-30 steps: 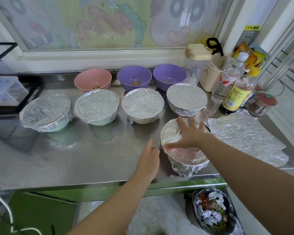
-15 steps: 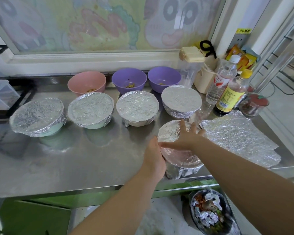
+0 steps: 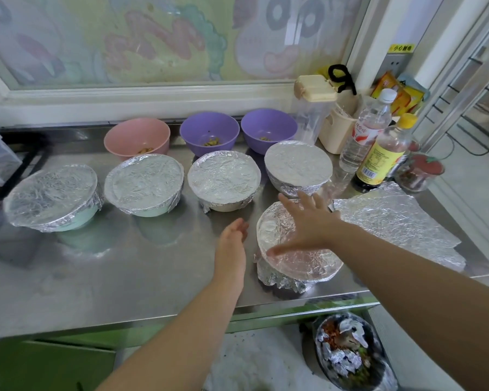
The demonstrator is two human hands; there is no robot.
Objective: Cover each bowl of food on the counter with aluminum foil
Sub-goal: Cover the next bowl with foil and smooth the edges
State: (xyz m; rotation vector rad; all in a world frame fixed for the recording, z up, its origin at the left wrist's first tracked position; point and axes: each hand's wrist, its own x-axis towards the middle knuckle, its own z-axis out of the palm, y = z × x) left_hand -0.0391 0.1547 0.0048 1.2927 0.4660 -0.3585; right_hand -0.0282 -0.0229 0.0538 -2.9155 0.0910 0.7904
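A foil-covered bowl (image 3: 302, 266) sits near the counter's front edge. My right hand (image 3: 308, 221) lies flat on its foil top with fingers spread. My left hand (image 3: 232, 244) is open just left of that bowl, fingers straight, not touching it. Several more foil-covered bowls stand in a row behind, among them one at far left (image 3: 51, 197) and one at right (image 3: 298, 165). At the back stand a pink bowl (image 3: 137, 138) and two purple bowls (image 3: 209, 132) (image 3: 268, 129), uncovered, with a little food inside. A loose foil sheet (image 3: 401, 224) lies to the right.
Two bottles (image 3: 384, 153), a clear lidded jug (image 3: 312, 108), a beige holder and a small jar (image 3: 418, 173) crowd the back right corner. A bin (image 3: 350, 354) with foil scraps sits on the floor below the steel counter (image 3: 124, 272). A window sill runs behind.
My left hand has drawn back from the left side of the front bowl and now hovers beside it. My right hand stays on the foil top.
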